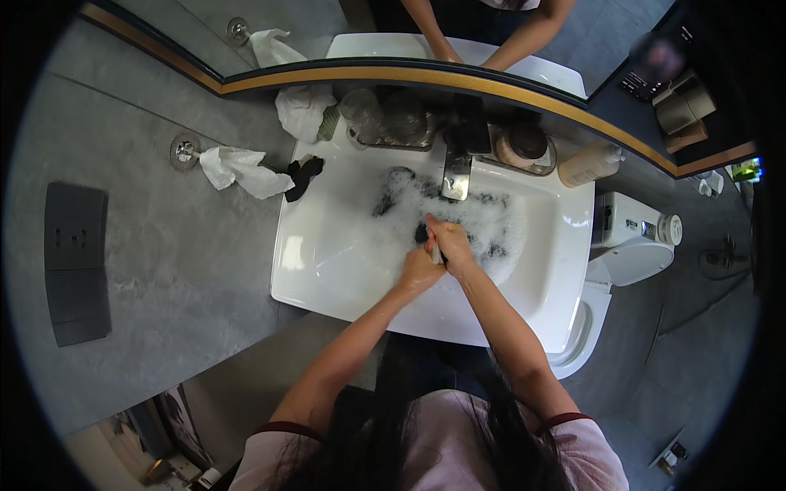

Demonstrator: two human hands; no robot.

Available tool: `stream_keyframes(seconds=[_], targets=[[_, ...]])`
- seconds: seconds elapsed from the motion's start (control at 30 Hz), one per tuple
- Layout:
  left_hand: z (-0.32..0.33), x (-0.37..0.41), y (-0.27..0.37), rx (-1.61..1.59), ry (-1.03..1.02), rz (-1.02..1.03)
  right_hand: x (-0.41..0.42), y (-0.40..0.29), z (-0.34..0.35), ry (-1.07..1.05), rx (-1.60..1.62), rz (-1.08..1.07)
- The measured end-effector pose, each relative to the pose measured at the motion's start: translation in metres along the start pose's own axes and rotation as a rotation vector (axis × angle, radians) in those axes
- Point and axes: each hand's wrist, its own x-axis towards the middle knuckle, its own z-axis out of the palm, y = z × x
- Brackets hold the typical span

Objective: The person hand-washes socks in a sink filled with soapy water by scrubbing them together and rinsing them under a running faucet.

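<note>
Over a white washbasin (331,245) holding soapy foam (491,227), my two hands are pressed close together. My left hand (420,271) and my right hand (453,245) both grip a small black and whitish cloth (421,233), mostly hidden by the fingers. Whether it is a sock cannot be told. Dark patches (385,202) show through the suds around the hands; cloth or water, I cannot tell which. The flat metal faucet (456,178) reaches over the foam, just beyond my right hand.
A crumpled dark cloth (304,178) lies on the basin's left rim, beside a white cloth (245,172) hanging from a wall fitting (184,151). Along the back edge stand a glass (359,109), a dark-lidded jar (522,144) and a pump bottle (591,164). A toilet (632,264) is at right.
</note>
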Motion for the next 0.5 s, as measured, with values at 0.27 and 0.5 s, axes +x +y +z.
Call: stream_keyframes(seconds=[0.27, 0.5], targets=[[-0.167, 0.007, -0.042, 0.724, 0.625, 0.208, -0.012, -0.008, -0.024, -0.020, 0.107, -0.059], [-0.198, 0.007, -0.070, 0.761, 0.772, -0.050, -0.022, 0.022, -0.059, 0.204, 0.113, -0.091]])
